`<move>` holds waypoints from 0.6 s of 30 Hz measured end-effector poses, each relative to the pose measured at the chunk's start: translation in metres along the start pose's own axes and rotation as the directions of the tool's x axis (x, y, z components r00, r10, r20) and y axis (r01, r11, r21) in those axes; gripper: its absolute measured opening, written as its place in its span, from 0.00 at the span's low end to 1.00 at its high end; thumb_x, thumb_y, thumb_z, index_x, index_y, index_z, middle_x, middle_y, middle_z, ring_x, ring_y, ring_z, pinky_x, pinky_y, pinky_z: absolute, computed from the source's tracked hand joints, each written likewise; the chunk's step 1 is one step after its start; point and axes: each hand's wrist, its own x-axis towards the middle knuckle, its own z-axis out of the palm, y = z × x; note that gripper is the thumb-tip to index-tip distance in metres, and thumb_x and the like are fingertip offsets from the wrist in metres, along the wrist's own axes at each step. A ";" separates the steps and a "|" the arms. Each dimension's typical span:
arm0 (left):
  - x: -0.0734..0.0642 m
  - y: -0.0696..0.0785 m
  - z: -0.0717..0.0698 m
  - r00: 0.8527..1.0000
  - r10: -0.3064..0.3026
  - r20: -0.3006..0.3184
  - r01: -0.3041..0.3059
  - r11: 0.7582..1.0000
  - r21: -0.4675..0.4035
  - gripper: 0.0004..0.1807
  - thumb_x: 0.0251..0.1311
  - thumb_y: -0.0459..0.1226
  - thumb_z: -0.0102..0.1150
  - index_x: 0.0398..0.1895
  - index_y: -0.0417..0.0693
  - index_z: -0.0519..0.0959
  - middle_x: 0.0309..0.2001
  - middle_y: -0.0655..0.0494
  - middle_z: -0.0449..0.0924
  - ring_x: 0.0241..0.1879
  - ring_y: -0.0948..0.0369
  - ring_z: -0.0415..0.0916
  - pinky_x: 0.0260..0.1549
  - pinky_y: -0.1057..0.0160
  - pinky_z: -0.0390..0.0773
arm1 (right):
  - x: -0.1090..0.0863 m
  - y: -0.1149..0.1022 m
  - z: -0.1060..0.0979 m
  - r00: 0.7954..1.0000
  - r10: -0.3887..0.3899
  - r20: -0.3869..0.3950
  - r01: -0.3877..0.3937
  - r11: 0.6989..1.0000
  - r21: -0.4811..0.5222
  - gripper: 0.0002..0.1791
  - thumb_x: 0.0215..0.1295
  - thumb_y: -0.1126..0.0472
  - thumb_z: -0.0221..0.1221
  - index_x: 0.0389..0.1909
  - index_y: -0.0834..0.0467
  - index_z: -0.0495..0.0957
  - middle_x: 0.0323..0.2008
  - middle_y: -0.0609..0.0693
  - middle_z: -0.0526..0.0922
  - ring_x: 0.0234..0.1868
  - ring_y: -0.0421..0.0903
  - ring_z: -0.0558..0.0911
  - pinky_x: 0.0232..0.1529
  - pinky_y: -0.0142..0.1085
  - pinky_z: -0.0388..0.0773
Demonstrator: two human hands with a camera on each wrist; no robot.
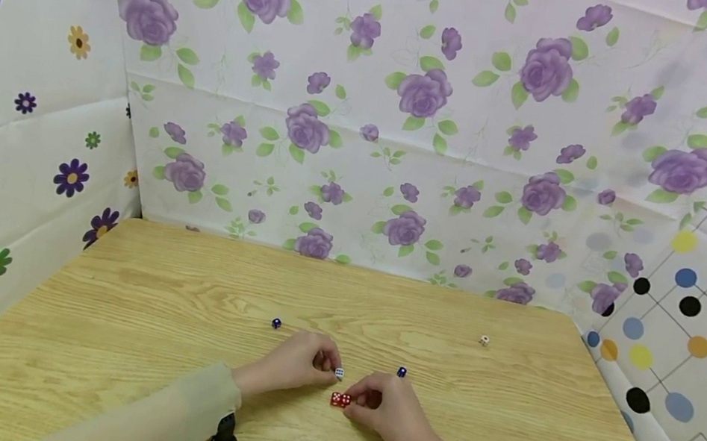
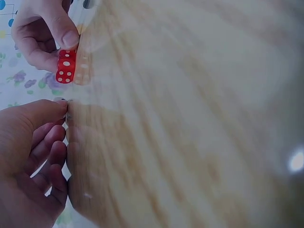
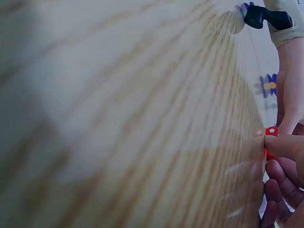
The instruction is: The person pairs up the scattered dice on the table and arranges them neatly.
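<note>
Two red dice sit side by side on the wooden table, the left one [image 1: 336, 399] touching the right one [image 1: 346, 400]. My right hand [image 1: 394, 411] pinches the right red die between thumb and fingers. Just beyond them, the thumb and forefinger of my left hand [image 1: 300, 360] hold a white die [image 1: 339, 373]. That white die is mostly covered by the left hand [image 2: 33, 147] in the left wrist view. In the right wrist view, a red die [image 3: 271, 130] shows past the right hand's thumb [image 3: 285, 146].
A blue die [image 1: 401, 371] lies just behind the right hand, and another blue die [image 1: 276, 323] lies beyond the left forearm. Farther back right is a white die [image 1: 484, 340]. Patterned cloth [image 1: 360, 176] walls off the table's back and sides.
</note>
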 end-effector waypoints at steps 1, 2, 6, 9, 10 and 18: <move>0.000 0.000 0.000 1.000 0.001 -0.001 -0.001 1.000 0.000 0.04 0.56 0.35 0.70 0.32 0.50 0.83 0.28 0.62 0.80 0.26 0.74 0.70 0.29 0.72 0.73 | 0.000 0.000 0.000 1.000 0.001 0.002 -0.001 1.000 0.001 0.05 0.57 0.59 0.70 0.35 0.50 0.87 0.27 0.39 0.82 0.26 0.30 0.75 0.28 0.27 0.74; 0.000 0.000 0.000 1.000 0.001 -0.002 -0.001 1.000 -0.001 0.04 0.56 0.35 0.70 0.32 0.50 0.83 0.28 0.62 0.80 0.26 0.74 0.70 0.29 0.72 0.73 | 0.000 0.000 0.000 1.000 0.002 0.004 -0.002 1.000 0.003 0.05 0.57 0.59 0.70 0.35 0.50 0.87 0.27 0.39 0.82 0.26 0.30 0.75 0.28 0.27 0.74; 0.000 0.000 0.001 1.000 -0.001 0.000 0.001 1.000 -0.009 0.04 0.55 0.35 0.70 0.31 0.50 0.83 0.29 0.62 0.80 0.26 0.73 0.70 0.29 0.72 0.73 | -0.001 0.000 0.000 1.000 0.005 0.006 -0.005 1.000 0.003 0.05 0.57 0.59 0.70 0.35 0.50 0.87 0.28 0.40 0.82 0.26 0.31 0.75 0.28 0.27 0.74; 0.001 0.001 0.001 1.000 -0.001 0.002 0.001 1.000 -0.020 0.04 0.55 0.34 0.70 0.31 0.49 0.83 0.29 0.61 0.80 0.26 0.73 0.71 0.29 0.72 0.73 | -0.001 0.000 0.000 1.000 0.005 0.003 -0.005 1.000 -0.003 0.05 0.57 0.58 0.70 0.35 0.50 0.87 0.28 0.40 0.82 0.26 0.31 0.75 0.28 0.26 0.74; 0.001 0.001 0.001 1.000 0.001 0.002 -0.001 1.000 -0.021 0.04 0.55 0.34 0.70 0.31 0.49 0.83 0.29 0.60 0.80 0.26 0.72 0.71 0.29 0.72 0.73 | -0.002 0.000 0.000 1.000 0.005 0.003 -0.005 1.000 -0.003 0.05 0.57 0.58 0.70 0.35 0.50 0.87 0.28 0.40 0.82 0.26 0.31 0.75 0.28 0.26 0.74; 0.001 0.001 0.001 1.000 -0.014 0.002 0.014 1.000 -0.027 0.05 0.54 0.33 0.70 0.31 0.49 0.83 0.28 0.61 0.80 0.26 0.73 0.71 0.29 0.73 0.73 | 0.000 0.002 0.002 1.000 0.007 0.002 -0.007 1.000 -0.008 0.05 0.57 0.58 0.70 0.35 0.49 0.87 0.27 0.38 0.81 0.27 0.31 0.75 0.28 0.27 0.74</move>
